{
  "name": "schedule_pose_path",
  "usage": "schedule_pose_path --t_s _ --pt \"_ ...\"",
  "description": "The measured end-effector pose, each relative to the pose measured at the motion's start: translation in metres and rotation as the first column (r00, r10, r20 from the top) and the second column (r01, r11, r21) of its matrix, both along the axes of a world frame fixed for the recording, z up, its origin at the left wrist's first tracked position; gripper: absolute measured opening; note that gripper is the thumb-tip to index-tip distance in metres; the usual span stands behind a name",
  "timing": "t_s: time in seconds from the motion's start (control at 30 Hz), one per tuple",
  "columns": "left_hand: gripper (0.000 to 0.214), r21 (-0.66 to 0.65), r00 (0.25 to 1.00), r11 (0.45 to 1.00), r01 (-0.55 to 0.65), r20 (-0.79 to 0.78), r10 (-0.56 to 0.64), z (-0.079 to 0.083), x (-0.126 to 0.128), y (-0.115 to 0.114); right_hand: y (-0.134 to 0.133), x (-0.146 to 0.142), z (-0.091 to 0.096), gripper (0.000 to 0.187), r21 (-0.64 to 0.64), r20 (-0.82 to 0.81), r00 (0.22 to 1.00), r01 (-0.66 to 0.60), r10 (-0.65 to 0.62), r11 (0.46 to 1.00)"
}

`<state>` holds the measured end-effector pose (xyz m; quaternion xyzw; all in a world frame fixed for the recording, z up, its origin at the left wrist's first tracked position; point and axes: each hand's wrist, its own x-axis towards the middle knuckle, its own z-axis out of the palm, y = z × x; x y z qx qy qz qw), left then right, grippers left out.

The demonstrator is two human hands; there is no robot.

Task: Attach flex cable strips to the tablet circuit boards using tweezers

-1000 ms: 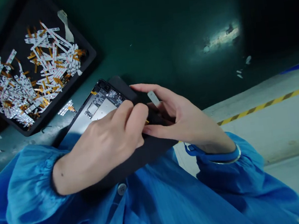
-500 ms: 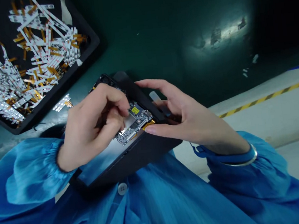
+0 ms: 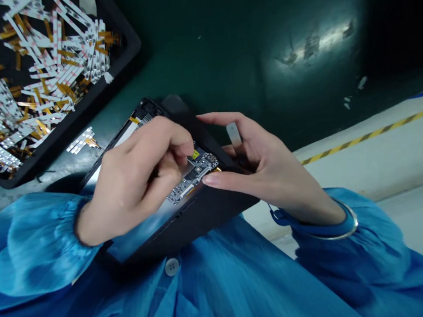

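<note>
the blue smock point(image 3: 249, 286) with its round button point(image 3: 172, 267) fills the bottom of the view, and a thin metal band sits on the right cuff point(image 3: 334, 231). just above it, the black tablet point(image 3: 188, 222) lies open and tilted across the front of the body, held up by both hands, with a shiny inner panel point(image 3: 137, 246) and a small circuit board point(image 3: 193, 178) showing. the left hand point(image 3: 133, 180) is curled narrow over the board, its fingertips point(image 3: 183, 149) pinched close beside a small yellow square point(image 3: 195, 154); whether they hold anything is hidden. a moment ago that hand lay further along the tablet and covered the board; now most of the board is in view. the right hand point(image 3: 274, 171) is wrapped around the tablet's far edge, and a pale flat pry tool point(image 3: 233, 134) sticks up between its fingers. further off, a small bundle of ribbon strips point(image 3: 82, 141) lies on the green bench point(image 3: 206, 77), beside a black tray point(image 3: 124, 61) heaped with white and orange ribbon cables point(image 3: 57, 74). beyond the right hand, yellow and black tape point(image 3: 369, 135) runs along the grey floor point(image 3: 388, 169).
</note>
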<state>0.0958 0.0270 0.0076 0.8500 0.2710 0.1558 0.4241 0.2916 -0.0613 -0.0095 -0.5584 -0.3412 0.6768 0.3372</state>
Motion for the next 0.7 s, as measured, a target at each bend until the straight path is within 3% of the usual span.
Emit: schedule_pose_path --t_s 0.17,0.3,0.5,0.57,0.7 --pt "0.022 0.157 0.985 0.972 0.175 -0.023 -0.173 0.001 -0.007 0.006 -0.002 -0.001 -0.001 0.066 0.005 0.002 1.000 -0.008 0.008 1.000" --pt "0.020 0.178 0.953 0.939 0.296 0.013 -0.302 -0.002 -0.018 0.009 -0.002 -0.004 -0.001 0.064 0.027 -0.005 1.000 0.013 -0.013 1.000" --pt "0.018 0.192 0.945 0.927 0.323 -0.006 -0.328 0.000 -0.021 0.013 -0.001 -0.006 -0.003 0.062 0.050 0.003 1.000 0.000 -0.001 0.999" --pt "0.024 0.292 0.917 0.872 0.393 -0.052 -0.396 0.002 -0.020 0.014 0.000 -0.005 -0.004 0.063 0.044 -0.008 1.000 -0.014 0.014 0.999" --pt "0.024 0.521 0.837 0.664 0.536 -0.226 -0.498 0.008 -0.019 0.011 0.000 -0.004 -0.007 0.065 0.032 -0.041 0.999 -0.030 0.031 0.999"
